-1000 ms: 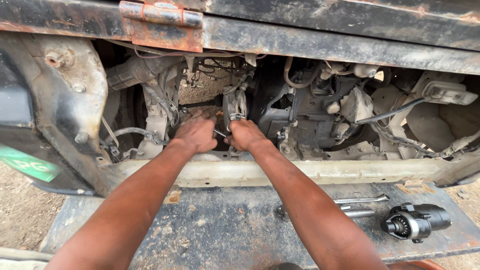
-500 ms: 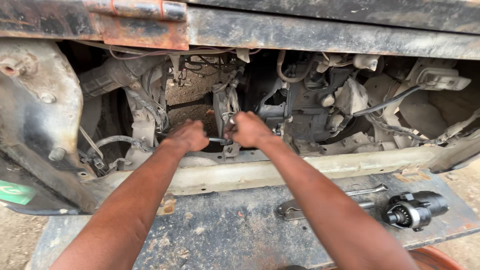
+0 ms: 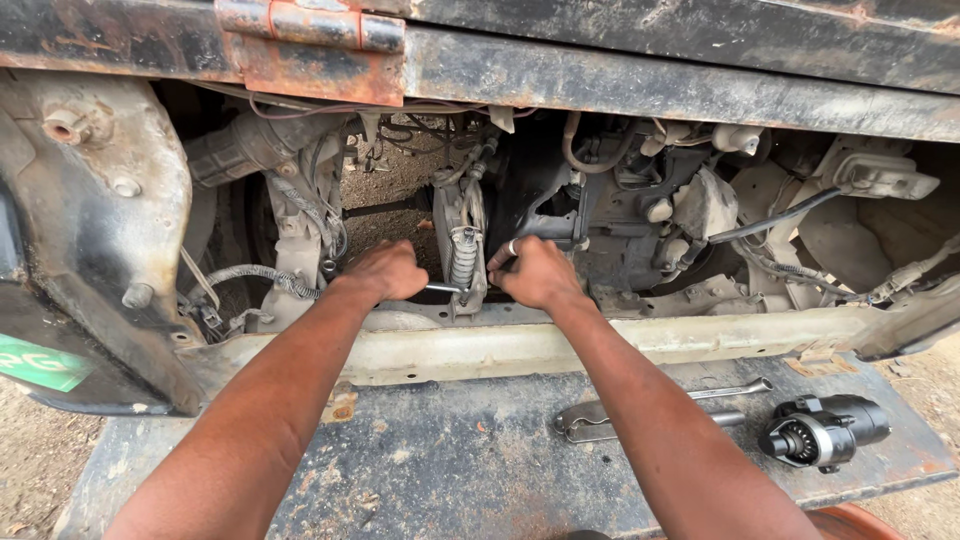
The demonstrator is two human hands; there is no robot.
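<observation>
Steel wrench [image 3: 441, 288] gripped by both hands [image 3: 465, 275] inside engine bay [image 3: 640, 210].

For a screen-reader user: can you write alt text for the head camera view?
Two bare hands reach into a grimy vehicle's open engine bay, the left hand and right hand gripping a slim metal tool. On the dark metal ledge below lie wrenches and a black starter motor.

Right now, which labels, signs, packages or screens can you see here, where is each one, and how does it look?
Green sticker: on the dark body panel at the far left edge, below the rusty housing; a slanted rectangle, bright green with pale marks, partly cut off by the frame.
No packages, signs or screens are in view.
</observation>
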